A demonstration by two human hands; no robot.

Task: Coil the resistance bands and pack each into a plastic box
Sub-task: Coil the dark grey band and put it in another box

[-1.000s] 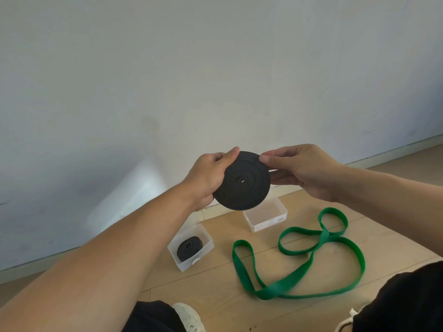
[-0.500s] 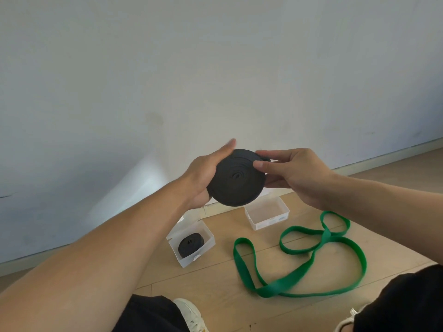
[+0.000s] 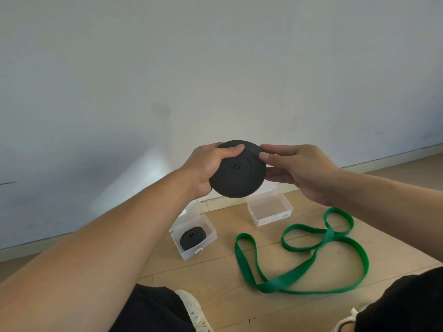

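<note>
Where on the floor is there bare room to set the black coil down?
Bare wood shows between the filled box and the green band, and before that box toward the shoe. The empty box is free inside. Right of it, the band's loops crowd the floor. Both the left hand and right hand hold the coil.

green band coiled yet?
No, the green band lies uncoiled in loose loops on the wooden floor, beside the empty plastic box.

both hands hold a tightly coiled black band [image 3: 237, 174] in the air: left hand [image 3: 208, 170] cups its edge, right hand [image 3: 297, 171] pinches the other. on the floor, a smaller black coil [image 3: 193, 237] in a clear box [image 3: 206, 243], another clear box [image 3: 269, 213], and a loose green band [image 3: 311, 264].
</note>
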